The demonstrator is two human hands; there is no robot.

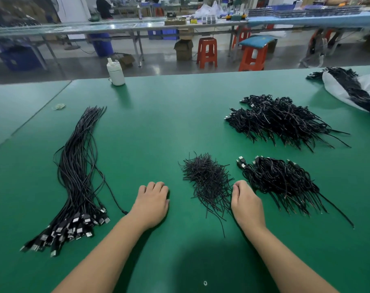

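- While both hands sit low on the green table [158, 123], the left hand [152, 205] lies knuckles-up with its fingers loosely curled and nothing in them.
- Right hand [246, 205]: fingers curled, at the right edge of the pile of short black strands [207, 178]. Fingertips are hidden, so I cannot tell if it pinches any strand.
- The pile of short black strands lies loose on the table between the two hands, nearer the right one.
- Long cable bundle [78, 176]: left of the left hand and apart from it, laid out straight, plug ends [74, 229] toward the near edge.
- Near heap of coiled cables [279, 180]: just right of the right hand, plugs at its far-left corner.
- Far heap of coiled cables [281, 119]: behind the near heap, apart from it.
- White bag [336, 92]: far right table corner, lying flat and open, with black cables [353, 89] spilling out of it.
- White bottle [116, 72]: upright at the far table edge, capped, contents not visible.
- Cardboard box [183, 49]: on the floor beyond the table, flaps open, inside not visible.
- Blue bin [19, 59]: on the floor at far left, blurred, contents unclear.
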